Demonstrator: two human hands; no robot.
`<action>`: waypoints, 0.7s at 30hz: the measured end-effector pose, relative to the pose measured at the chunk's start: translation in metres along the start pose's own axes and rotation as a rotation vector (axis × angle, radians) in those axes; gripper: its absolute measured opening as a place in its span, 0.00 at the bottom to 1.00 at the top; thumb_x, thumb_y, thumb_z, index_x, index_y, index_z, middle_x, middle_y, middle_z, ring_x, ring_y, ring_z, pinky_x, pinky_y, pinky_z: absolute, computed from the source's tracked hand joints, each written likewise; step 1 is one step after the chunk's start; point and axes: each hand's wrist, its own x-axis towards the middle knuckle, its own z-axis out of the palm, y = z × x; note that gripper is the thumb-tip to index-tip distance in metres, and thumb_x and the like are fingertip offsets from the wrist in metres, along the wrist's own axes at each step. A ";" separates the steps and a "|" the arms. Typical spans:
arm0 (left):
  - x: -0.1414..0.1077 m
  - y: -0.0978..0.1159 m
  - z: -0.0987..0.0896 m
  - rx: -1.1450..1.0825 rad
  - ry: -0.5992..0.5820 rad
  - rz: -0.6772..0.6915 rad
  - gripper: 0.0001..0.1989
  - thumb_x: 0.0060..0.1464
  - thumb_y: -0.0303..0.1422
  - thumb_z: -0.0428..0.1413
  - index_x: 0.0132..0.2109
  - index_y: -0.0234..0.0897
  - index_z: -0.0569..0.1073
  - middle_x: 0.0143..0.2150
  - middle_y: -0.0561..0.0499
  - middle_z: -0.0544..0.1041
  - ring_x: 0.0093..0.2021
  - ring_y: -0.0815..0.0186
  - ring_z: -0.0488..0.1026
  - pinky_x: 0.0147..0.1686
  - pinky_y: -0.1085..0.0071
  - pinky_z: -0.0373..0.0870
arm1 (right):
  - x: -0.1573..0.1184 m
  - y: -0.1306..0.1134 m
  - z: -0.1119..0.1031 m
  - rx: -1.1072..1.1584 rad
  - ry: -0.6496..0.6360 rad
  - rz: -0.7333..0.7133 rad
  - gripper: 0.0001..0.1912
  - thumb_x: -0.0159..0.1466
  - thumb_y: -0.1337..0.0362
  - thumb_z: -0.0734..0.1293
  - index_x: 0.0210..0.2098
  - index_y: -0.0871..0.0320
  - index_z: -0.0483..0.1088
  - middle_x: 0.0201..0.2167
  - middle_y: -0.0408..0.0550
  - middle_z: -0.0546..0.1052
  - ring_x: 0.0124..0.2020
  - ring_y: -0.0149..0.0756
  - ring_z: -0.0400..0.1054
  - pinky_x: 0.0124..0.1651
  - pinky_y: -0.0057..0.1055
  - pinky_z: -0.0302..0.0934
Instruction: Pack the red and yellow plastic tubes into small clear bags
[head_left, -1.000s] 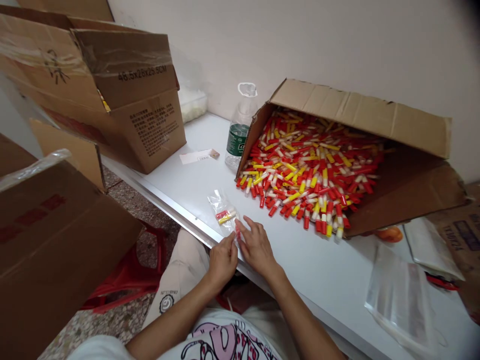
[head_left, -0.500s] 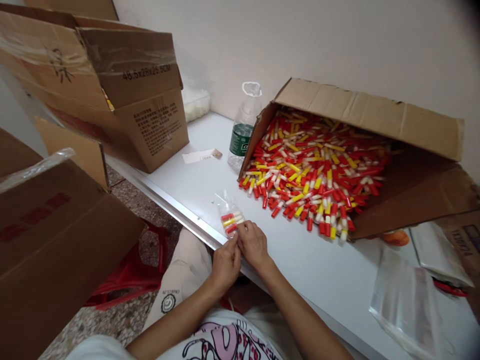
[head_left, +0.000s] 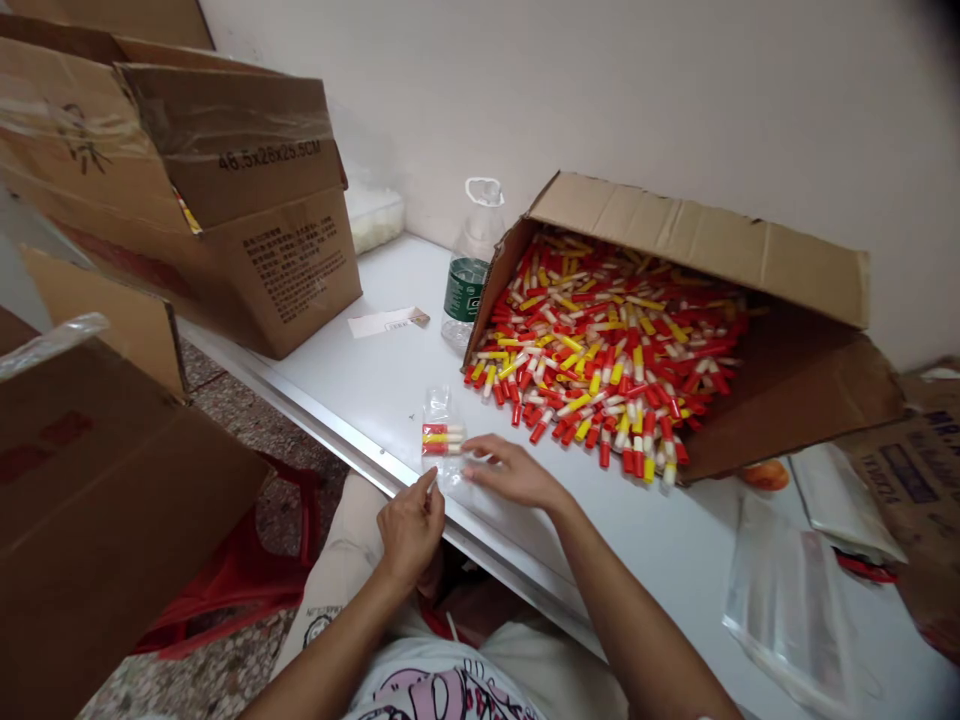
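Observation:
A small clear bag [head_left: 442, 440] lies near the table's front edge, holding a red, a yellow and another red tube with white ends, side by side. My left hand [head_left: 412, 525] is closed at the bag's lower edge, thumb and forefinger near its clear plastic; whether they pinch it is too small to tell. Just right of the bag, my right hand [head_left: 510, 472] has its fingers apart with nothing in them. Beyond it, a pile of red, yellow and white tubes [head_left: 600, 350] spills from a cardboard box [head_left: 705, 245] lying on its side.
A clear bottle [head_left: 465, 290] with a green label stands beside the tipped box. A large carton [head_left: 277, 250] is at the left of the white table [head_left: 645, 560]. Clear plastic bags [head_left: 787, 590] lie at the right. A red stool [head_left: 225, 590] stands below.
My hands have moved apart. My right hand has opened and come away from the small bag, which now lies flatter. The whole view has shifted slightly.

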 end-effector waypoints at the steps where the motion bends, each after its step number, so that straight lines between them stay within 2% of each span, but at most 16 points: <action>1: 0.000 -0.001 -0.001 0.004 0.002 0.002 0.15 0.58 0.35 0.50 0.49 0.40 0.75 0.28 0.52 0.77 0.28 0.67 0.74 0.28 0.74 0.62 | 0.006 0.004 -0.012 -0.039 0.053 0.084 0.19 0.63 0.56 0.62 0.51 0.55 0.66 0.48 0.50 0.72 0.43 0.35 0.68 0.46 0.32 0.62; 3: -0.001 -0.001 -0.003 0.007 0.005 0.009 0.16 0.59 0.37 0.49 0.49 0.41 0.76 0.28 0.52 0.77 0.29 0.68 0.73 0.28 0.75 0.61 | 0.026 0.013 -0.035 -0.280 0.190 0.274 0.20 0.66 0.58 0.57 0.54 0.58 0.63 0.45 0.53 0.73 0.40 0.38 0.69 0.43 0.34 0.62; 5: -0.003 -0.001 -0.003 0.017 0.000 0.012 0.17 0.60 0.38 0.47 0.51 0.41 0.74 0.29 0.51 0.76 0.29 0.68 0.73 0.28 0.75 0.60 | 0.049 0.020 -0.053 -0.629 0.252 0.385 0.21 0.67 0.64 0.54 0.58 0.58 0.60 0.45 0.57 0.72 0.43 0.42 0.68 0.42 0.36 0.61; 8: -0.006 0.000 -0.003 0.024 -0.017 -0.003 0.19 0.61 0.38 0.46 0.55 0.40 0.70 0.32 0.51 0.76 0.30 0.68 0.73 0.29 0.74 0.61 | 0.081 0.027 -0.070 -0.956 0.211 0.355 0.24 0.65 0.71 0.53 0.59 0.58 0.59 0.50 0.62 0.67 0.50 0.47 0.62 0.42 0.35 0.59; 10: -0.006 -0.001 -0.003 0.018 -0.029 -0.007 0.19 0.61 0.37 0.46 0.55 0.40 0.70 0.33 0.50 0.76 0.31 0.68 0.73 0.30 0.74 0.63 | 0.094 0.031 -0.077 -1.013 0.154 0.267 0.22 0.64 0.71 0.53 0.56 0.60 0.65 0.52 0.63 0.65 0.54 0.49 0.57 0.45 0.36 0.58; 13: -0.004 -0.002 -0.004 0.018 -0.044 0.014 0.17 0.61 0.35 0.45 0.53 0.40 0.72 0.33 0.50 0.76 0.32 0.67 0.74 0.31 0.74 0.64 | 0.099 0.037 -0.080 -1.038 0.067 0.145 0.19 0.64 0.71 0.53 0.49 0.62 0.69 0.50 0.63 0.66 0.54 0.49 0.55 0.48 0.37 0.56; 17: -0.001 0.000 -0.003 0.019 -0.047 0.035 0.17 0.61 0.35 0.45 0.52 0.40 0.73 0.31 0.50 0.76 0.30 0.67 0.74 0.30 0.74 0.65 | 0.090 0.045 -0.078 -1.042 0.015 0.080 0.20 0.64 0.74 0.52 0.52 0.66 0.65 0.46 0.63 0.69 0.50 0.46 0.59 0.47 0.36 0.56; 21: 0.000 0.005 -0.001 -0.018 -0.027 0.040 0.17 0.60 0.35 0.46 0.51 0.38 0.74 0.32 0.50 0.77 0.32 0.67 0.75 0.31 0.74 0.67 | 0.072 0.043 -0.072 -1.006 -0.009 0.074 0.19 0.64 0.74 0.53 0.53 0.63 0.63 0.45 0.60 0.70 0.47 0.43 0.62 0.41 0.31 0.58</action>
